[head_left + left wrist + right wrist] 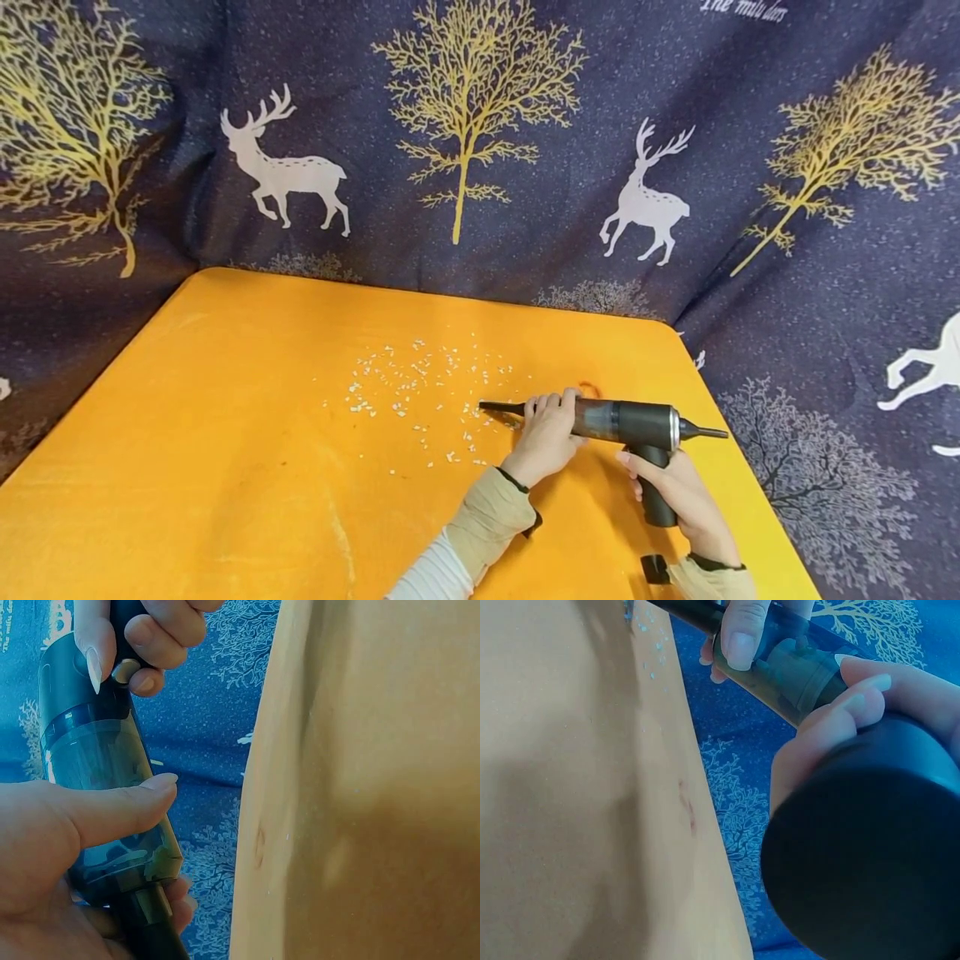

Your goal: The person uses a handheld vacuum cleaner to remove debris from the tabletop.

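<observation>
A black handheld vacuum cleaner [645, 423] with a see-through dust cup [97, 757] is held level above the table. My left hand [549, 432] wraps around its front end, where the narrow nozzle [501, 407] joins the cup. The pistol-style handle [657, 492] is gripped by my right hand [688, 493], its fingers curled round it in the right wrist view. The nozzle's tip points left, at the right side of many scattered white paper scraps [401, 408]. In the left wrist view, the right thumb lies along the body near a small metallic button [125, 671].
The orange tabletop [187, 450] carries the scraps around its middle. A reddish mark [590, 389] shows behind the vacuum. Dark cloth [525, 250] printed with deer and trees hangs along the far and side edges of the table.
</observation>
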